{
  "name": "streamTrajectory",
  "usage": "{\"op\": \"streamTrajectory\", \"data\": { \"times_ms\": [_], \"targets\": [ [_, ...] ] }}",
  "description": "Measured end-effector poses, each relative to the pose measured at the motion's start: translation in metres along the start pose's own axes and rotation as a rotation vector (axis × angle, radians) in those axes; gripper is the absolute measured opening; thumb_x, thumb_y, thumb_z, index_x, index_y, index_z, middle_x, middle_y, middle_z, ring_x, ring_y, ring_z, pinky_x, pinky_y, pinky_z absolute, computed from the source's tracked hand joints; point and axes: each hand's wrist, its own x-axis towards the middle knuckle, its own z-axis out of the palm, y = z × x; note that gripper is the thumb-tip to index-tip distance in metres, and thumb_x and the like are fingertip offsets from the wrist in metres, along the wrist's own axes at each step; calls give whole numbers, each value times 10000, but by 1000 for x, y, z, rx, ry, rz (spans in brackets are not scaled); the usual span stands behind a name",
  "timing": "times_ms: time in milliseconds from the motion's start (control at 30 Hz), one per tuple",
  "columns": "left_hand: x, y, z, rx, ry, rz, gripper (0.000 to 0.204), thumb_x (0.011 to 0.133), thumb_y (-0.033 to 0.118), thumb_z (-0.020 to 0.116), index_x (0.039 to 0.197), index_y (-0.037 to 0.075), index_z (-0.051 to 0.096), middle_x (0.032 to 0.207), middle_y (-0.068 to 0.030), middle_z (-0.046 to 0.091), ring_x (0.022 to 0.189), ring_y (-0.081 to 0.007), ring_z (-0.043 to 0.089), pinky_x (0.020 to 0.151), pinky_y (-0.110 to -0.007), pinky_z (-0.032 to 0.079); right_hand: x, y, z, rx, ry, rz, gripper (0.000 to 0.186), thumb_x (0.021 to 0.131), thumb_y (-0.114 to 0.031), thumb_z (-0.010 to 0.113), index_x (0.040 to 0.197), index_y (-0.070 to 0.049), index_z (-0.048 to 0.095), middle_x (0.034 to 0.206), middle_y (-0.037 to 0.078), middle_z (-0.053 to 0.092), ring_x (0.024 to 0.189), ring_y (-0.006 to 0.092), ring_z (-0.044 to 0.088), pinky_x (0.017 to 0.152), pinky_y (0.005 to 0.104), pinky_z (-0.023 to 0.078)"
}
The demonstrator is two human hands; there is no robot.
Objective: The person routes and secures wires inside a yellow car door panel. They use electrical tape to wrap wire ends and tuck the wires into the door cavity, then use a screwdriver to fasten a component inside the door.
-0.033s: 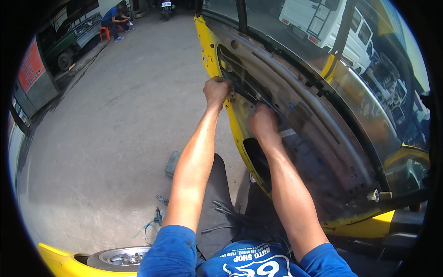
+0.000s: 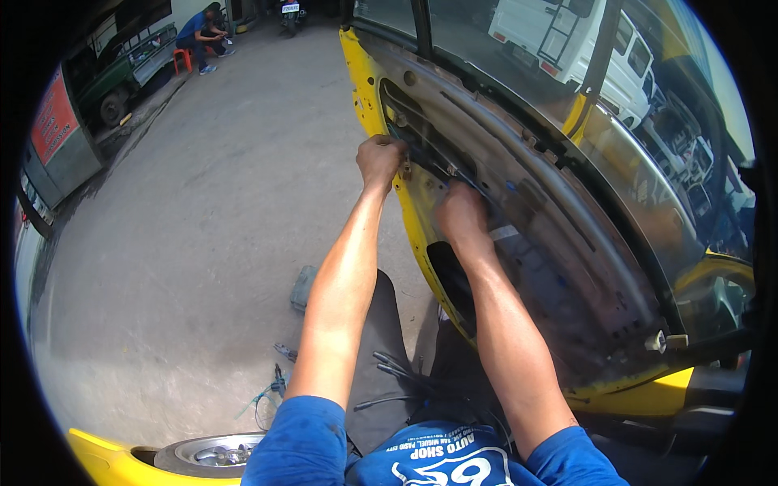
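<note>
A yellow car door stands open in front of me, its trim off and its bare grey inner panel showing. My left hand is closed at the door's yellow edge, beside an opening in the panel; its fingertips are hidden, and so is whatever they hold. Further right, my right hand is curled against the inner panel, just below a dark rod or cable that crosses the opening. What its fingers grip is covered by the hand itself. Several black cables lie across my lap.
A wheel lies by a yellow body part at lower left. On the floor are a grey-green case and wired connectors. A person sits on a red stool far left. A white van shows through the door glass.
</note>
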Motion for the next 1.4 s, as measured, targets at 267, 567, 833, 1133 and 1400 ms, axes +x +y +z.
{"op": "streamTrajectory", "data": {
  "times_ms": [267,567,833,1133,1400],
  "targets": [
    [-30,18,9,39,214,233,158,863,92,722,958,-31,696,835,-127,724,686,-228,693,650,-344,544,7,-6,-7,-21,-51,52,260,863,-73,591,1063,15,732,1049,297,713,1045,448,691,907,506,552],
    [-82,10,-7,571,-380,853,254,875,80,628,1091,107,760,970,-132,715,970,-369,700,849,-454,578,5,5,-1,-11,-9,-57,214,880,-63,616,1056,11,714,1008,287,716,985,469,700,857,506,573],
    [-38,58,8,1169,-1011,349,399,843,33,566,1218,45,702,981,-204,763,929,-340,755,761,-466,612,2,0,-6,27,-37,28,254,896,-86,602,1113,6,696,1056,311,702,1044,457,686,891,509,558],
    [-26,55,-10,629,-1162,-54,438,950,161,452,1331,15,611,1037,-154,772,785,-226,767,690,-380,600,-3,-5,-3,98,59,-33,324,857,-77,645,1169,-6,700,1099,276,707,1078,457,671,883,496,548],
    [-19,63,1,834,-1194,23,413,999,244,415,1266,34,649,958,-127,749,780,-237,763,710,-394,597,1,-9,4,7,77,33,308,876,-94,607,1161,-34,707,1073,280,710,1045,463,676,875,520,548]
  ]
}}
